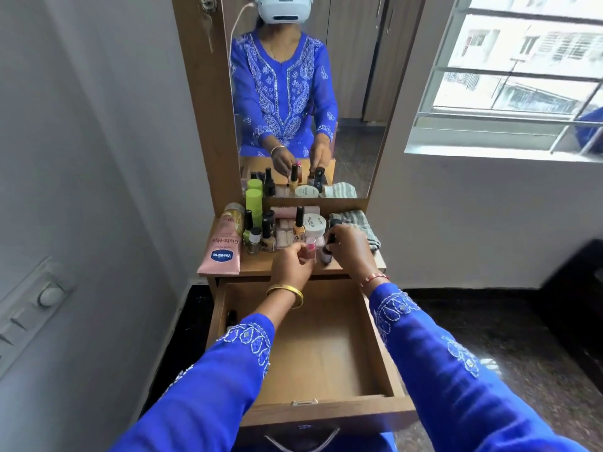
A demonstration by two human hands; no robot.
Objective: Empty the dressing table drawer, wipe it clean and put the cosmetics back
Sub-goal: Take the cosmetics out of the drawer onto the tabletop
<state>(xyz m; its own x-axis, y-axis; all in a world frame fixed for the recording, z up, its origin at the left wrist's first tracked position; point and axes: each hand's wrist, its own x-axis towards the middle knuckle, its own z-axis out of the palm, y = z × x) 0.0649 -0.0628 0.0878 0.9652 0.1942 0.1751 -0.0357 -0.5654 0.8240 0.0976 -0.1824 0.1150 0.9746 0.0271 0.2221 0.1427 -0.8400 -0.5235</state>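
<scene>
The drawer (326, 350) is pulled out, and a small dark thing (232, 316) sits in its back left corner. The left hand (292, 265) pinches a little pink bottle (309, 251) over the surface (257, 267). The right hand (349, 247) is curled around a dark bottle (331, 238). More bottles, a white jar (315, 224) and a pink tube (223, 246) stand close together by the mirror (352, 93). A striped cloth (362, 225) lies to the right.
</scene>
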